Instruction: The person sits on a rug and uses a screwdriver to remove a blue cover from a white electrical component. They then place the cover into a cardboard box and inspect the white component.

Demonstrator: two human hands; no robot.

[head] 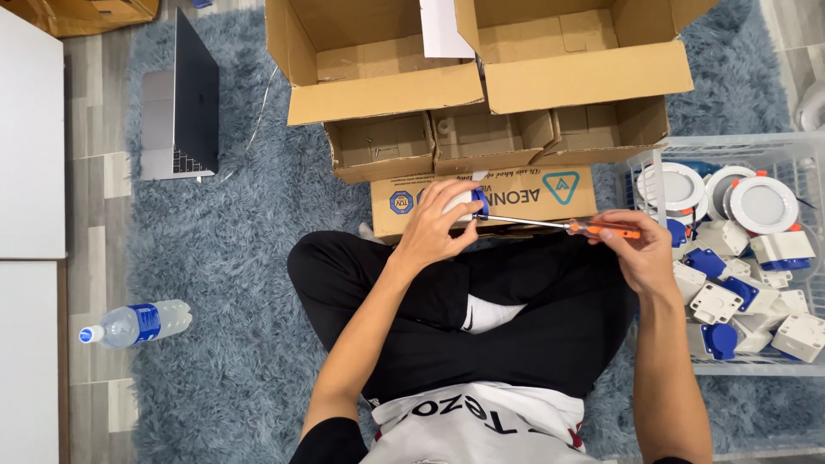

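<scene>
Head view, scanned from the left: a plastic water bottle (133, 323) lies on its side at the edge of the shaggy blue-grey rug (249, 258), and further up a laptop (180, 103) stands half open on the same rug. Past these, open cardboard boxes (481, 86) crowd the top of the frame, with a flat printed carton (550, 189) lying just in front of the person's crossed legs.

Above the lap, the left hand (434, 228) wraps a small white-and-blue housing (467, 204), its fingers (447, 193) curled over and pressing it steady. A screwdriver (559, 226) with an orange handle runs across from the right, its tip meeting the blue part of the housing. The right hand (640, 249) pinches the handle, fingers closed around it.

At the far right a white wire basket (799, 150) holds round white lamp fittings and many more white and blue housings.

Judging from this, a screw on the housing is being worked. The next move would call for keeping the blade square in the screw while the left hand resists the twist; whether the tip is truly seated is too small to tell.
</scene>
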